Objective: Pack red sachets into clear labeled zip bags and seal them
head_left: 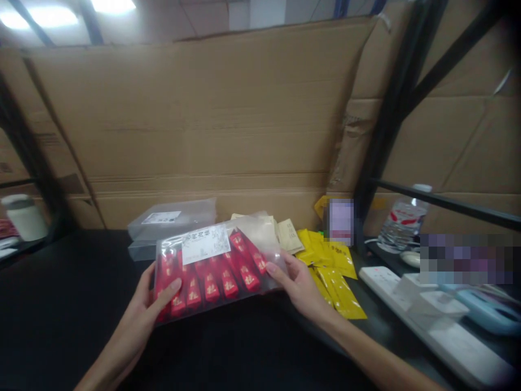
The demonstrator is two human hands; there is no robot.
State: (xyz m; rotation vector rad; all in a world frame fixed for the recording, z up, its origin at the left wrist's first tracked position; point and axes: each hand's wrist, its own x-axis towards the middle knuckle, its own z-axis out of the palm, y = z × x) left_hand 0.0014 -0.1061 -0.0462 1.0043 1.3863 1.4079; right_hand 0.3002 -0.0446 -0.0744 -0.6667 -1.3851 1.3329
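Between both hands, a clear plastic bag (169, 248) full of red packets with gold lettering is held up, tilted, above the black table. A white printed label (205, 245) is on its upper face. My left hand (152, 296) grips the bag's left end, thumb across the front. At the right end, my right hand (295, 277) pinches the loose plastic, thumb in front. Most of the fingers on both hands are hidden behind the bag. Just behind it lie clear plastic bags (191, 212) with a white label. Yellow packets (325, 255) lie beyond my right hand.
Beige packets (288, 236) lie beside the yellow ones. A white power strip (439, 331) with plugs runs along the right, near a water bottle (405, 220). A cardboard wall (203, 119) closes off the back. A white jar (25, 218) stands at the far left.
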